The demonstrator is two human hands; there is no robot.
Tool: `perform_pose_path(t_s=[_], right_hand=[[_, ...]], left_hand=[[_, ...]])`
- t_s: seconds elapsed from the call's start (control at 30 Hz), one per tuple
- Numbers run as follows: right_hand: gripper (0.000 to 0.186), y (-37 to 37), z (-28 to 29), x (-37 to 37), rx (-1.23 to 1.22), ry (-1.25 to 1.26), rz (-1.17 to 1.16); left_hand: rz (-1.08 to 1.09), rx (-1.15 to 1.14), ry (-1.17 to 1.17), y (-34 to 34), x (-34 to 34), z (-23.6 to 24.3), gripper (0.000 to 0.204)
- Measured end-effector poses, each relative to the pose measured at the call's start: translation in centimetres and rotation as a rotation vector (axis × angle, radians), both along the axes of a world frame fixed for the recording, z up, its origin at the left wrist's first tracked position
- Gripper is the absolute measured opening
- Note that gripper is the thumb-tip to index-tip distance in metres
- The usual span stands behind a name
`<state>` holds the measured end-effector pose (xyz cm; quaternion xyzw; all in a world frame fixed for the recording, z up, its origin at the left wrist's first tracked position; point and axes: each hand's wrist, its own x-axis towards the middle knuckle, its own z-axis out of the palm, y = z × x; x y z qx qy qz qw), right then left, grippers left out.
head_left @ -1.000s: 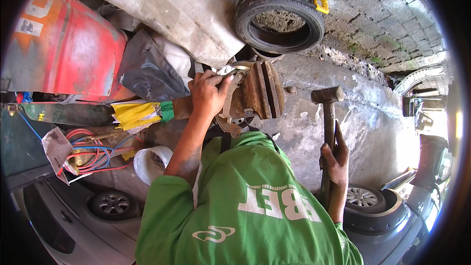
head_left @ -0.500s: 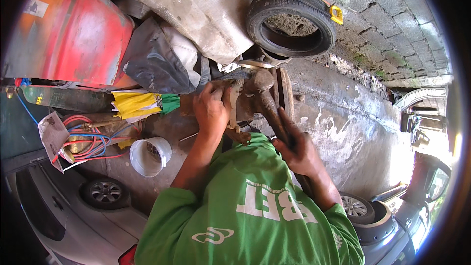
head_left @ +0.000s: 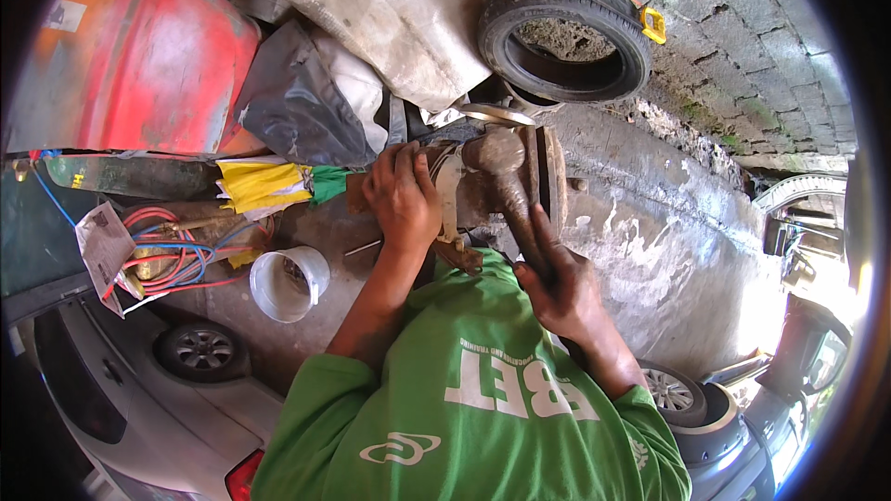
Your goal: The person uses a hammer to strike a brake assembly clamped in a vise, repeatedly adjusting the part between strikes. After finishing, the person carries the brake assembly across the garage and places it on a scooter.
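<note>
Brown hammer (head_left: 513, 197) — handle (head_left: 525, 224) inside right fingers (head_left: 547, 236), head (head_left: 495, 150) beyond them.

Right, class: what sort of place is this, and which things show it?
Probably a vehicle repair workshop or yard: there is a loose tire, a car stands close by, and the right hand grips a hammer.

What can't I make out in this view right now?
Head view:
Metal piece: partly covered by the left hand.
Surface beneath the hammer: hidden by its head.
Hammer handle's middle: covered by the right hand.
Grey car at left: partly cut off by dark rim.
</note>
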<state>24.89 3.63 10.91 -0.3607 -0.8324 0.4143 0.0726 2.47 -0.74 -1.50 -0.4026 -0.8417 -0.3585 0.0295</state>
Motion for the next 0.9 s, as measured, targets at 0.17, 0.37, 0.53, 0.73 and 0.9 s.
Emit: perform_pose_path(t_s=[0.17, 0.37, 0.53, 0.73, 0.9], right_hand=[[0.073, 0.1, -1.0, -0.7, -0.03, -0.024, 0.023], [0.069, 0.1, 1.0, 0.5, 0.238, 0.107, 0.032], [0.069, 0.1, -0.5, -0.7, 0.133, 0.041, 0.023], [0.07, 0.3, 0.0, 0.4, 0.152, 0.11, -0.014], [0.073, 0.1, 1.7, 0.9, 0.197, 0.089, -0.084]], left_hand=[[-0.036, -0.034, 0.065, 0.1, -0.2, -0.4, 0.023], [-0.046, -0.062, 0.059, 0.0, -0.6, -0.5, 0.025], [-0.003, -0.102, 0.06, 0.2, -0.2, -0.5, 0.024], [-0.073, -0.098, 0.009, 0.2, -1.1, -0.6, 0.024], [-0.118, -0.025, -0.081, 0.3, -1.9, -0.4, 0.024]])
